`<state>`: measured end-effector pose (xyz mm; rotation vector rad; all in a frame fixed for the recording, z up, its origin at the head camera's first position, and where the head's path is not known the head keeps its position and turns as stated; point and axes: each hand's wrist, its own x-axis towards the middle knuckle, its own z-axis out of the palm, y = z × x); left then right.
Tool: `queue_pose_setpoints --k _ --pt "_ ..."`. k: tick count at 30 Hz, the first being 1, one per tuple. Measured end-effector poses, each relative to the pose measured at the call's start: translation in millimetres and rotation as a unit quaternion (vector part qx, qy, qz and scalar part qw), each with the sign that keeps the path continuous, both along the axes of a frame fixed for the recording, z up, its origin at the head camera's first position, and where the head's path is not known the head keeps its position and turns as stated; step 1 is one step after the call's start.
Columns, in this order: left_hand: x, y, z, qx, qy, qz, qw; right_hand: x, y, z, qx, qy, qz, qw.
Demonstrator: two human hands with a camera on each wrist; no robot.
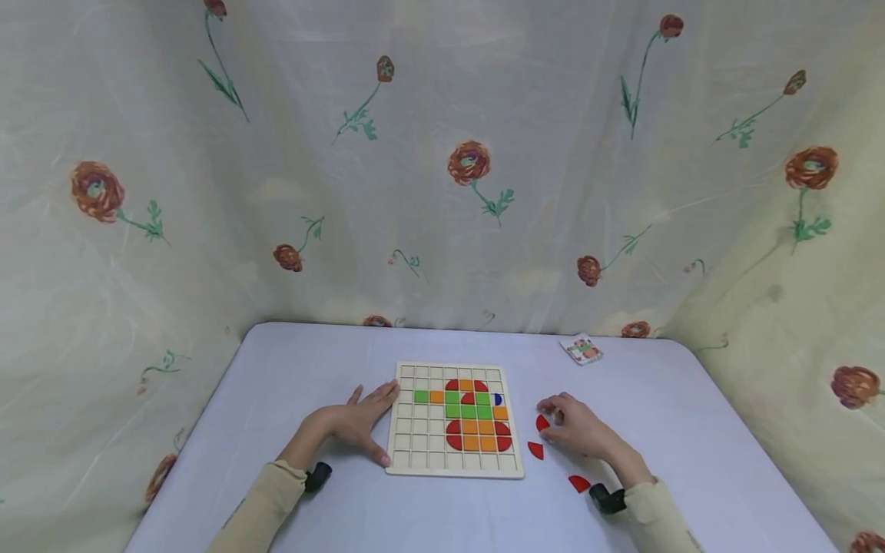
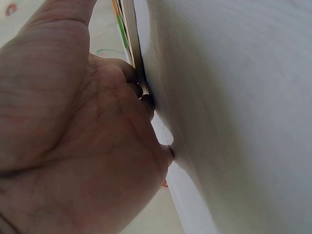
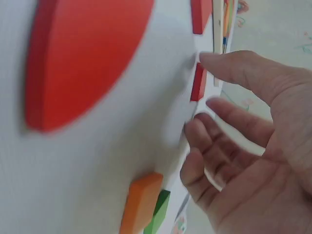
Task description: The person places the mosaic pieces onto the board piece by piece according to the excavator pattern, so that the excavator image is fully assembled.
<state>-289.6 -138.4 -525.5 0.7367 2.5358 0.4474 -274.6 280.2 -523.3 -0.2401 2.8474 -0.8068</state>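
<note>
A pale square grid board [image 1: 419,458] lies on the table, with red, orange, green and blue flat pieces set in its right half and upper rows. My left hand [image 1: 359,421] spreads along the board's left side, its thumb and fingertips at the edge. In the left wrist view the palm of the left hand [image 2: 97,126] fills much of the picture. My right hand [image 1: 579,427] hovers low right of the board, thumb and fingers apart around a red quarter-circle piece [image 1: 542,422]. That red piece [image 3: 198,83] lies close to the thumb tip in the right wrist view.
Two more red quarter-circles, one nearer the board [image 1: 536,451] and another by the right wrist [image 1: 579,484], lie on the table. An orange piece [image 3: 141,202] and a green piece [image 3: 158,212] lie beside the right hand. A patterned card [image 1: 582,349] sits at the back right.
</note>
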Motion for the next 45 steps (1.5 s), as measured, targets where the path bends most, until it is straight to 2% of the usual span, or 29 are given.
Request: queue_pose_setpoints --k 12,20,24,29,34,39,45 --pt "0.3 -1 -0.1 0.000 0.000 0.003 1.0000 -3.6 1 -0.7 -0.007 0.018 0.028 0.999" --pt "-0.5 1 -1.3 -0.004 0.006 0.001 1.0000 -7.0 -14 3.6 -0.043 0.009 0.020 0.999" --pt "-1.4 0 -2.2 -0.008 0.010 0.000 0.9999 -12.1 -40 8.5 -0.068 0.022 0.032 0.997" --pt "-2.2 0 -3.4 -0.008 0.013 -0.003 0.9999 -19.7 -88 16.5 -0.081 0.044 0.075 0.993" --pt "-1.8 0 -2.3 -0.002 0.010 -0.006 0.9999 -30.7 -137 19.1 -0.071 0.067 0.128 0.987" --pt "-2.0 0 -2.4 -0.007 0.008 -0.006 0.9999 -42.0 -177 12.0 -0.060 0.079 0.159 0.982" --pt "-1.9 0 -1.3 -0.013 0.006 -0.005 0.9999 -53.9 -206 -2.0 -0.058 0.062 0.150 0.985"
